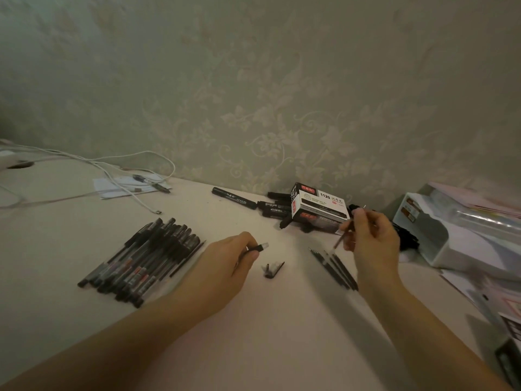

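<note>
Black pen barrel point(260, 246) — thin refill point(338, 240), tilted.

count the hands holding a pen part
2: the left hand grips a pen barrel mid-table; the right hand pinches a thin refill near the marker box. None hidden.

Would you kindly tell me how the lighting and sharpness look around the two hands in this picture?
Head view: dim, flat light; the right hand and the thin refill it pinches are motion-blurred; the left hand gripping a pen barrel is sharper; the tray at the right edge smears.

Floral wallpaper point(282, 108) behind pale desk point(253, 334)
</note>
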A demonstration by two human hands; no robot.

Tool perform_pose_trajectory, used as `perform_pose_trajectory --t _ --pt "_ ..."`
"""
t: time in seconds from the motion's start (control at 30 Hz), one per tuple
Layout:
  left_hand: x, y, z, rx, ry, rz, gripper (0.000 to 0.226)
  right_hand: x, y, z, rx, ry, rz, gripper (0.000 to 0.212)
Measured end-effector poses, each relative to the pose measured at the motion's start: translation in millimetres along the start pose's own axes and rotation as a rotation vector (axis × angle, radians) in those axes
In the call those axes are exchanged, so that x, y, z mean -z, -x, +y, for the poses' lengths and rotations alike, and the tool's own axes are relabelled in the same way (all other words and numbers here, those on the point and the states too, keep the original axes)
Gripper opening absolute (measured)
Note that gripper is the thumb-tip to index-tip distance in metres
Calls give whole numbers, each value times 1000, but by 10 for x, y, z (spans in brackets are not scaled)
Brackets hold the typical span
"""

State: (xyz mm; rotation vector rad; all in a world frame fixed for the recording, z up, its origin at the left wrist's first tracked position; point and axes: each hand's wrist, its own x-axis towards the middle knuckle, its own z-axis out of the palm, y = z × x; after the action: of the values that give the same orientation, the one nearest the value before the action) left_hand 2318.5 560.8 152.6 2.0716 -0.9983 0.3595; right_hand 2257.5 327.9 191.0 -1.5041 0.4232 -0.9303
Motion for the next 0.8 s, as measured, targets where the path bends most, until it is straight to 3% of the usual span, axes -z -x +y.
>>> perform_pose_trajectory --t 0.13,0.3,0.5,0.63,0.8 --pt "-11 -11 -13 7 -11 7 11 114 -95 68 146 570 -200 8" --pt "-13 -25 -46 34 -71 18 9 35 58 279 337 1005 -359 10" --pt "-22 -29 -58 35 -85 16 9 23 44 349 383 1215 -408 19" --pt "-30 -27 -73 47 -108 16 10 32 53 331 421 1212 -352 19" --pt "127 -67 -136 207 -261 77 13 39 80 299 452 1176 -318 24"
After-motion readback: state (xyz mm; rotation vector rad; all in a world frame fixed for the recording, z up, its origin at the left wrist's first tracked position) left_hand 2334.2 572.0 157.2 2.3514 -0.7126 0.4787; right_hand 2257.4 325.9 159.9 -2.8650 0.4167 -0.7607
